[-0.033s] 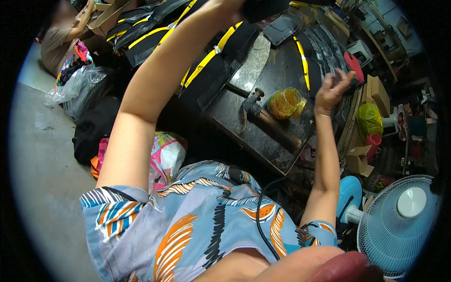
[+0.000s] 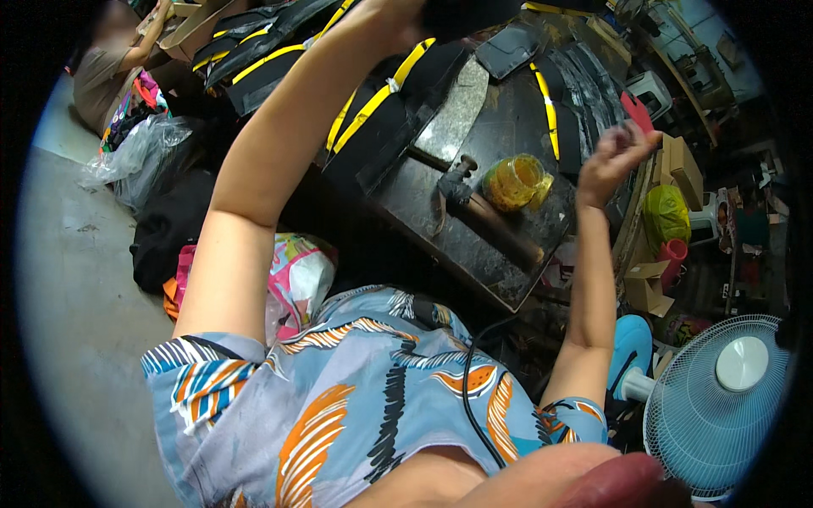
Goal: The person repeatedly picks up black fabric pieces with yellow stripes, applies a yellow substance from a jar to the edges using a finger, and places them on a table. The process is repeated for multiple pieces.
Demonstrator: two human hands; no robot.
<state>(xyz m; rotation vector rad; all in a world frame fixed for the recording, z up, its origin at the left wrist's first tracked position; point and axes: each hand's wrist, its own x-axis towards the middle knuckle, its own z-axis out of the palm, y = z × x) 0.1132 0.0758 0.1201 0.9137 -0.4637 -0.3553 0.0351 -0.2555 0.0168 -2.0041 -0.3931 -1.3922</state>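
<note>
My left hand (image 2: 396, 19) reaches to the top edge beside a dark black piece (image 2: 466, 15); its fingers are hidden or cut off, so its grip cannot be made out. On the right, my right hand (image 2: 611, 165) is raised over the dark workbench (image 2: 474, 258), its bent fingers blurred. Just beyond those fingers shows a red piece (image 2: 635, 110), partly covered by the hand; whether the two touch is unclear. Between my arms lie a hammer (image 2: 487, 212) with a wooden handle and a glass jar (image 2: 512, 184) with yellow-brown contents.
Black pieces with yellow strips (image 2: 373, 110) cover the bench's far left, near a grey slab (image 2: 457, 110). A fan (image 2: 720, 406) stands at lower right, by cardboard boxes (image 2: 648, 288). Plastic bags (image 2: 301, 279) sit below my left arm. A person (image 2: 106, 80) works at far left.
My right hand has moved slightly right, its spread fingers now bent and covering more of the red piece. My left hand has shifted slightly.
</note>
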